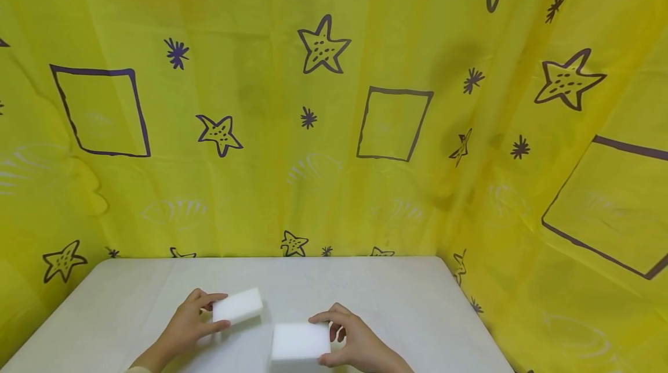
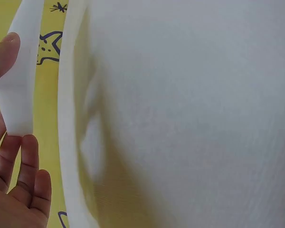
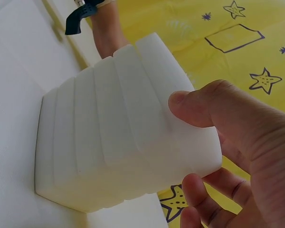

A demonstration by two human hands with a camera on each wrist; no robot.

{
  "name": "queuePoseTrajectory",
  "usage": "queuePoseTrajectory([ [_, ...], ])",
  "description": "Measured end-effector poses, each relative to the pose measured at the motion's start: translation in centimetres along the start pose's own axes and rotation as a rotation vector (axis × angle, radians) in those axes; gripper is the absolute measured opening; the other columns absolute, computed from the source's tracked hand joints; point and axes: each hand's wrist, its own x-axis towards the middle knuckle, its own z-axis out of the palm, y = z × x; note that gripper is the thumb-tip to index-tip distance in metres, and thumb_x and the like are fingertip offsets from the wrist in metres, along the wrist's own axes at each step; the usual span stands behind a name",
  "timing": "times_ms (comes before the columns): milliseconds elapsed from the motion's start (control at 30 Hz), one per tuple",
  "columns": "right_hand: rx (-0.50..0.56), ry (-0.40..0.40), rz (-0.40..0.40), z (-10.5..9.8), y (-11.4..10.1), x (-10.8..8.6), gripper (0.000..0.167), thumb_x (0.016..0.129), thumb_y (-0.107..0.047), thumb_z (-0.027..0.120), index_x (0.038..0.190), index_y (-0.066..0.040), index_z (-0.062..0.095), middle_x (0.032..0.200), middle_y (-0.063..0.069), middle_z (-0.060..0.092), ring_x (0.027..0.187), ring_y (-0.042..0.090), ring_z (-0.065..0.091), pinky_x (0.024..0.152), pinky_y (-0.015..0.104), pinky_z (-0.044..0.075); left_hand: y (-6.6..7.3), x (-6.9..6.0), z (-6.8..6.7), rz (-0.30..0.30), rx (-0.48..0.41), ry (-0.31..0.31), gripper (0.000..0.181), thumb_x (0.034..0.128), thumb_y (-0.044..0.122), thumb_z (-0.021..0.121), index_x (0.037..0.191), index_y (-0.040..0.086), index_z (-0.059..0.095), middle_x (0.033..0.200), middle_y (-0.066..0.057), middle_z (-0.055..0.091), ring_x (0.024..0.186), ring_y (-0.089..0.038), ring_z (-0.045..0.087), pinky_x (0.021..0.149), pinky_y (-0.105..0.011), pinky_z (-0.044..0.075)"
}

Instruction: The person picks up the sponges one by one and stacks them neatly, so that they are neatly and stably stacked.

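Observation:
In the head view my left hand (image 1: pixel 190 322) pinches a white sponge block (image 1: pixel 238 307) by its left end, thumb on the near edge and fingers on the far edge. The left wrist view shows this sponge block (image 2: pixel 22 80) off the table, between thumb and fingertips. My right hand (image 1: pixel 356 339) holds the top of a stack of white sponge blocks (image 1: pixel 300 341). Seen from the right wrist, the stack (image 3: pixel 99 123) has several layers standing on the table; my right thumb and fingers grip its uppermost block (image 3: pixel 168 71). The two hands are apart.
A white-covered table (image 1: pixel 417 297) carries the stack. Yellow curtains (image 1: pixel 261 187) with stars and squares stand behind it and at the sides. A dark strap-like piece (image 3: pixel 78 20) sits by the left forearm in the right wrist view.

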Motion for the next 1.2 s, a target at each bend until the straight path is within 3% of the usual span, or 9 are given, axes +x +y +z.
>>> queuePoseTrajectory([
  [233,0.001,0.007,0.008,0.0,0.0,-0.1,0.052,0.078,-0.020,0.082,0.127,-0.019,0.064,0.103,-0.009,0.055,0.082,0.004,0.053,0.074,0.024,0.045,0.7,-0.2,0.1,0.079,0.003,0.064,0.059,0.0633,0.034,0.091,0.113,0.009,0.072,0.089,0.005,0.046,0.087,-0.008,0.058,0.074,-0.027,0.047],
  [667,0.008,0.034,0.012,0.0,-0.1,-0.2,0.051,0.076,-0.019,0.083,0.124,-0.015,0.065,0.102,-0.007,0.056,0.082,0.007,0.053,0.073,0.024,0.045,2.5,-0.7,-0.4,0.177,-0.032,0.118,0.051,0.0650,0.030,0.091,0.109,0.012,0.074,0.087,0.008,0.045,0.083,0.002,0.051,0.073,-0.026,0.047],
  [867,0.011,0.041,-0.005,0.0,0.1,-0.2,0.051,0.077,-0.020,0.083,0.124,-0.013,0.064,0.102,-0.009,0.056,0.082,0.004,0.053,0.073,0.024,0.045,3.3,-1.1,-0.5,0.271,-0.044,0.171,0.048,0.0645,0.027,0.092,0.107,0.013,0.074,0.086,0.011,0.044,0.082,0.003,0.050,0.071,-0.025,0.046],
  [1033,0.011,0.040,-0.008,0.0,0.0,-0.4,0.053,0.077,-0.019,0.083,0.125,-0.010,0.064,0.102,-0.004,0.057,0.082,0.003,0.053,0.073,0.024,0.046,4.3,-1.2,-0.6,0.353,-0.070,0.197,0.048,0.0635,0.023,0.092,0.107,0.013,0.074,0.086,0.014,0.044,0.081,0.001,0.050,0.071,-0.027,0.047],
  [1200,0.030,0.042,-0.002,0.0,0.1,-0.4,0.054,0.077,-0.018,0.084,0.126,-0.010,0.064,0.104,-0.001,0.058,0.082,0.004,0.053,0.072,0.024,0.045,5.2,-1.4,-0.7,0.370,-0.082,0.194,0.049,0.0633,0.023,0.093,0.107,0.013,0.074,0.086,0.015,0.044,0.081,-0.002,0.050,0.072,-0.028,0.047],
])
